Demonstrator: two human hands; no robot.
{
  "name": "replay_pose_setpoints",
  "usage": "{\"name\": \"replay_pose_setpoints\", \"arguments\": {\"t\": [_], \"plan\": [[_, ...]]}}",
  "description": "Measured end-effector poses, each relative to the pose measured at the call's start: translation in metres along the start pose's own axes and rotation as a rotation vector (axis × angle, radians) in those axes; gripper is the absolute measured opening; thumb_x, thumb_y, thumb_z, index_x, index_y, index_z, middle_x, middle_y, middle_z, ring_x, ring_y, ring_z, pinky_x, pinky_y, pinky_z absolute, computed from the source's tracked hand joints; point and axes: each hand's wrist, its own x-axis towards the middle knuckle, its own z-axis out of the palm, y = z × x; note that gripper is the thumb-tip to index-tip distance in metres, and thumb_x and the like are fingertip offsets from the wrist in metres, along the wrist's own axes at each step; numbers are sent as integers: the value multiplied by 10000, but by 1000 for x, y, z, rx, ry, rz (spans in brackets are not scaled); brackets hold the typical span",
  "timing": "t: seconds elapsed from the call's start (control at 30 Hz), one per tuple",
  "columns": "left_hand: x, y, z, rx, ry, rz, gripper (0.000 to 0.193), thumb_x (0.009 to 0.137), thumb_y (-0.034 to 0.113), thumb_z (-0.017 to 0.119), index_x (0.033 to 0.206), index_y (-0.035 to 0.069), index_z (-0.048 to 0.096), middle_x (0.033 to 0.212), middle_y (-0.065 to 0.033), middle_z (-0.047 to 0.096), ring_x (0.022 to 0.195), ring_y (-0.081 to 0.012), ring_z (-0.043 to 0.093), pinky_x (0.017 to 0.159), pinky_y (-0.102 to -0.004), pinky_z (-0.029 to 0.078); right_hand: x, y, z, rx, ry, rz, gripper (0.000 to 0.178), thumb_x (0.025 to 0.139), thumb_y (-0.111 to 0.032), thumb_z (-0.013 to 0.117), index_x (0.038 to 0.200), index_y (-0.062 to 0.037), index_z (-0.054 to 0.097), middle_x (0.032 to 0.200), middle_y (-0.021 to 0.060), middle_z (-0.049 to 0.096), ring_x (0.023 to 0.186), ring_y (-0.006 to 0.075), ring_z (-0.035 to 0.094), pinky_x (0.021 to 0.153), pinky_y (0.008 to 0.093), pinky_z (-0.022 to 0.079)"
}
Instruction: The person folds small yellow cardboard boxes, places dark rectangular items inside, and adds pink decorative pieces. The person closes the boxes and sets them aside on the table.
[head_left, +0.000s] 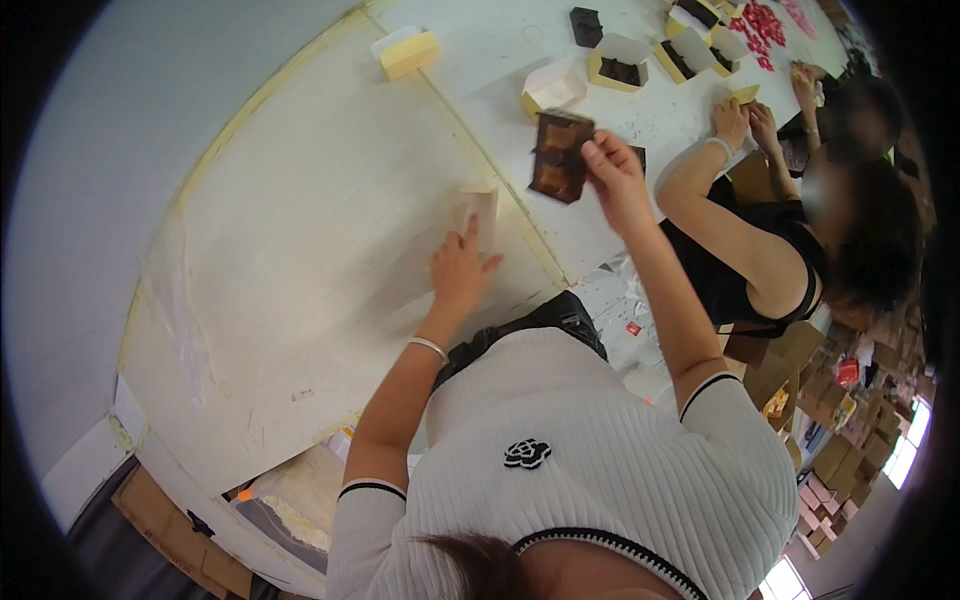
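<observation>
My right hand [615, 175] is raised above the white table [320, 220] and pinches a dark brown tray insert [560, 155] by its right edge. The insert hangs tilted, clear of the table top. My left hand [462, 268] rests on the table with its fingers spread against a pale cream box [482, 212] that stands near the table's seam. The box looks open and blurred.
Several cream boxes [620, 62], some with dark inserts, lie farther up the table, and one closed box [408, 52] sits apart at the top. A red heap [762, 25] is at the far end. Two other people [850, 230] work at my right, beside stacked cartons [850, 440].
</observation>
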Motion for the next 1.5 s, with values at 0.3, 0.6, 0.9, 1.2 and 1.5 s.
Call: {"name": "replay_pose_setpoints", "arguments": {"t": [0.3, 0.6, 0.9, 1.2, 1.5], "plan": [[18, -13, -24, -137, 465, 346, 696, 708, 291, 680, 1296, 117, 351, 1209, -169, 462, 1056, -318, 483, 882, -400, 411, -39, -1, 21, 352, -148, 395, 224, 911, -180, 474, 1074, -29, 502, 992, 47, 583, 893, 126, 572, 805, 289, 456], [77, -15, 19, -93, 79, 190, 452, 797, 82, 494, 1244, 74, 426, 1110, -134, 515, 1015, -318, 506, 824, -424, 449, -111, 50, 30, -561, -632, 237, 345, 857, -316, 517, 1109, -81, 503, 946, 76, 491, 923, 184, 491, 827, 304, 389], [14, -16, -14, -388, 286, 128, 317, 829, 28, 411, 1146, 40, 426, 1100, -192, 465, 930, -370, 530, 756, -436, 459, -108, 7, 30, -794, -642, 222, 635, 695, -268, 647, 1231, -37, 397, 954, 181, 561, 885, 313, 558, 779, 348, 448], [-40, -6, -59, -936, -54, -51, 454, 956, 341, 284, 1313, 63, 321, 1240, -141, 359, 1091, -244, 461, 717, -322, 540, -70, -17, 59, -1406, -673, -262, 556, 616, -163, 639, 1136, -22, 502, 966, 123, 542, 902, 314, 537, 729, 356, 471], [-62, 10, -61, -954, 125, 116, 398, 936, 282, 388, 1279, 88, 331, 1199, -168, 341, 1017, -262, 491, 665, -308, 558, -77, -3, 78, -1183, -728, -577, 590, 642, -204, 703, 1156, -23, 475, 1135, 147, 490, 1050, 321, 466, 910, 394, 364]]}}
